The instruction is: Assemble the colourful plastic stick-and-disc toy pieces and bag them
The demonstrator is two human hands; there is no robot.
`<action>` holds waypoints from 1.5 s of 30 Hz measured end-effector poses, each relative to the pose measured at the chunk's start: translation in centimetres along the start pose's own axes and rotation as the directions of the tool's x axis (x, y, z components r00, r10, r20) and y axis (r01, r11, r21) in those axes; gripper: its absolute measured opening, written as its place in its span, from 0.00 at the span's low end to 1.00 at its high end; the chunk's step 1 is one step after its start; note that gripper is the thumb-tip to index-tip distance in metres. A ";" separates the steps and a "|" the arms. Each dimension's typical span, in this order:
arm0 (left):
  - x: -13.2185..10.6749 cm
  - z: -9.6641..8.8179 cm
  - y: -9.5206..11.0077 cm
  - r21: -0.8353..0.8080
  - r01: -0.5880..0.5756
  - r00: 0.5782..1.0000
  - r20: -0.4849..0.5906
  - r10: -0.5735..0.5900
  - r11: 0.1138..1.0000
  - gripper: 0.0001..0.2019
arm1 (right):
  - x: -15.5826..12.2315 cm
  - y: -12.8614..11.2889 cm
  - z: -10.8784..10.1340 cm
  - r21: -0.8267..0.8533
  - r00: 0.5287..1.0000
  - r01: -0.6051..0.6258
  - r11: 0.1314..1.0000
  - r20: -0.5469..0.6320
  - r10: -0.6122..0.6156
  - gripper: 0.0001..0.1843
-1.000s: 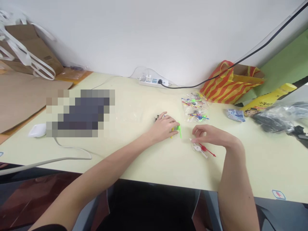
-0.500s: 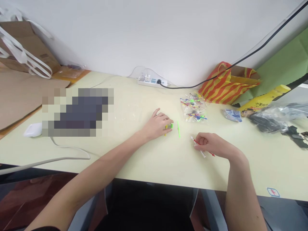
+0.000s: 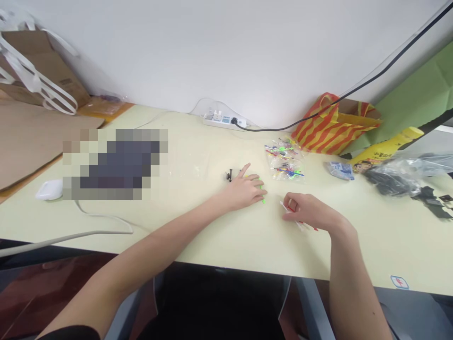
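Note:
My left hand (image 3: pixel 246 192) lies over the table with its fingers stretched out and the index finger lifted. Its fingertips cover part of a thin bright green plastic stick (image 3: pixel 264 201). Just behind the wrist side sits a small black plastic piece (image 3: pixel 229 175). A hint of yellow shows by the fingers, mostly hidden. My right hand (image 3: pixel 309 210) is curled, thumb and index finger around a thin red arrow-ended stick (image 3: pixel 316 229). A white arrow-ended stick (image 3: pixel 282 204) runs under or beside those fingers; whether it is gripped too is hidden.
Clear bags of coloured plastic pieces (image 3: pixel 285 158) lie behind my hands. Further back are a power strip (image 3: pixel 222 120) and a striped bag (image 3: pixel 322 125). A yellow bottle (image 3: pixel 385 148) and black parts (image 3: pixel 396 177) are at right, a white case (image 3: pixel 49 190) at left.
My left hand has shifted right onto the green stick and its fingers have spread, uncovering the black piece. My right hand has moved slightly left, staying at the red and white sticks.

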State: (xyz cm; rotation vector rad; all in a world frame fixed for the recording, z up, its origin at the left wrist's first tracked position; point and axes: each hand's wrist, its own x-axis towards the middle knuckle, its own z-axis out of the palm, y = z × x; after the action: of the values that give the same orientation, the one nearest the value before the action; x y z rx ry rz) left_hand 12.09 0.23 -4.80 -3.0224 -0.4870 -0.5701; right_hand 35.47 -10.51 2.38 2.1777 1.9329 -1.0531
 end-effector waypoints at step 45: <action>-1.0 -2.7 1.2 -0.343 0.107 0.894 -0.378 -0.241 0.933 0.11 | 4.6 -4.2 1.5 0.727 0.852 0.505 0.465 -0.333 -0.404 0.22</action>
State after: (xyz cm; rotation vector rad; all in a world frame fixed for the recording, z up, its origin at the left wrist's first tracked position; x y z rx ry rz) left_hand 10.60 -1.48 -2.58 -3.0108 -0.7044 -1.3921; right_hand 31.02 -6.33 0.53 2.0452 2.5153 -2.3519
